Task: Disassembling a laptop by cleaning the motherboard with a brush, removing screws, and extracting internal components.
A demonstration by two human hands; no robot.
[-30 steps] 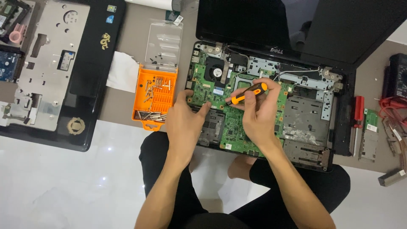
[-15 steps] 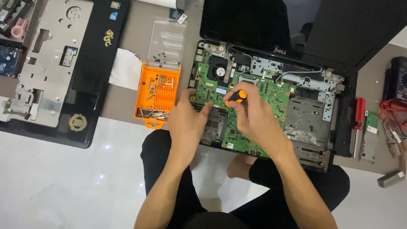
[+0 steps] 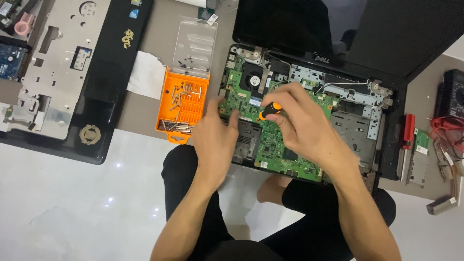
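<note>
An opened black laptop (image 3: 386, 145) lies in front of me with its green motherboard (image 3: 290, 154) bared. My right hand (image 3: 299, 121) grips an orange and black screwdriver (image 3: 268, 110), held nearly upright with its tip down on the board, just below the small black fan (image 3: 252, 77). My left hand (image 3: 215, 133) rests at the board's left edge with fingers spread, holding nothing, close to the screwdriver.
An orange bit case (image 3: 182, 107) with its clear lid (image 3: 195, 47) open sits left of the laptop, next to white paper (image 3: 146, 75). A removed grey and black laptop cover (image 3: 72, 72) lies far left. Red tools and small parts (image 3: 411, 140) lie at right.
The screwdriver has swung from lying slanted to nearly upright, and my right hand has shifted left over the board. My left hand has stayed at the board's left edge.
</note>
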